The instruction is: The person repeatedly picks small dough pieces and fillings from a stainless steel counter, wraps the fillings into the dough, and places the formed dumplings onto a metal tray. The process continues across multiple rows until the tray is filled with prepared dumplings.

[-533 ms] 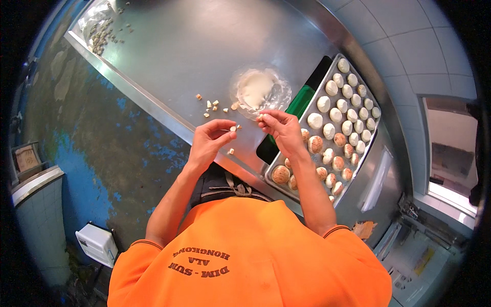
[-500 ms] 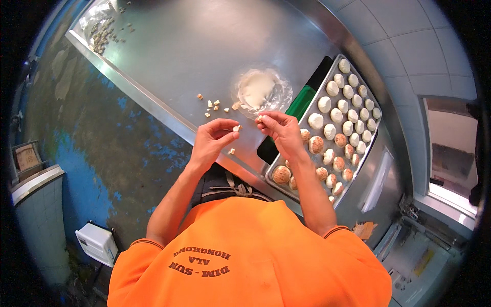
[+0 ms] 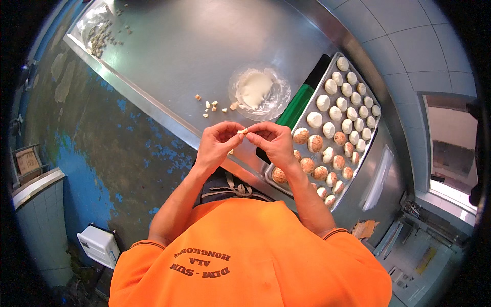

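My left hand (image 3: 217,145) and my right hand (image 3: 276,144) meet over the table's front edge, fingertips pinched together. Between them is a small cream-coloured piece (image 3: 243,131), perhaps dough, with a brownish side. Just beyond the hands stands a clear shallow bowl (image 3: 283,92) with white paste or liquid in it. Several little cream chunks (image 3: 214,103) lie scattered to the bowl's left. By my right forearm is a metal tray (image 3: 377,134) bearing rows of round pale buns (image 3: 314,120), those nearer me browned on top (image 3: 315,143).
A green and black object (image 3: 302,100) lies along the tray's left side. At the steel table's (image 3: 169,56) far left corner, a clear plastic bag (image 3: 93,20) lies beside many small greyish lumps (image 3: 100,40). A white container (image 3: 98,243) stands low at left.
My hands were apart, each pinching a small piece. They have come together, the right one moving left and nearer me, away from the bowl. The bowl's outline now shows fully.
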`<move>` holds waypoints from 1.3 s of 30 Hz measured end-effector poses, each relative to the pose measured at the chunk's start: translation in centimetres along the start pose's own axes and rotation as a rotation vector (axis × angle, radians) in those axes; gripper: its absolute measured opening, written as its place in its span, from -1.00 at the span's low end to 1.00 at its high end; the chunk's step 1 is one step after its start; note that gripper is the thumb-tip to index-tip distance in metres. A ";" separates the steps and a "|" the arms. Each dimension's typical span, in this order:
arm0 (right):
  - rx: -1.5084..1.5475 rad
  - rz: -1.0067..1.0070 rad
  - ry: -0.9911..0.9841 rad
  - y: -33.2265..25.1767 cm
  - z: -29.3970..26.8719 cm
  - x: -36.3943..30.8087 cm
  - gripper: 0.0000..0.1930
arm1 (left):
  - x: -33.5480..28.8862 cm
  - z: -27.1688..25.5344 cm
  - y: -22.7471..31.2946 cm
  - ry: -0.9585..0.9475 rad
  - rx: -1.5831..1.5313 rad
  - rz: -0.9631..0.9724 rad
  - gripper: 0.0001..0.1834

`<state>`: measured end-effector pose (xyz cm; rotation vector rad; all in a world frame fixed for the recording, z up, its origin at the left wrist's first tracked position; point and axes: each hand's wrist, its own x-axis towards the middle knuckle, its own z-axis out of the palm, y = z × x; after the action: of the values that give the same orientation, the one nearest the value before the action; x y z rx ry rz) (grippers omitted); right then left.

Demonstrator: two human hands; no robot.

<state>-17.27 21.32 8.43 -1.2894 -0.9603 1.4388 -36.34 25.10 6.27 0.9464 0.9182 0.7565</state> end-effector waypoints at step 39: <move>0.073 0.036 0.239 -2.3 -6.6 1.1 -0.81 | 0.4 2.1 2.0 -0.055 -0.172 -0.065 -0.73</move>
<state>-10.40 22.71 9.47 -1.3943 -0.7224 1.2995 -34.59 25.51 8.53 0.7794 0.8186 0.7378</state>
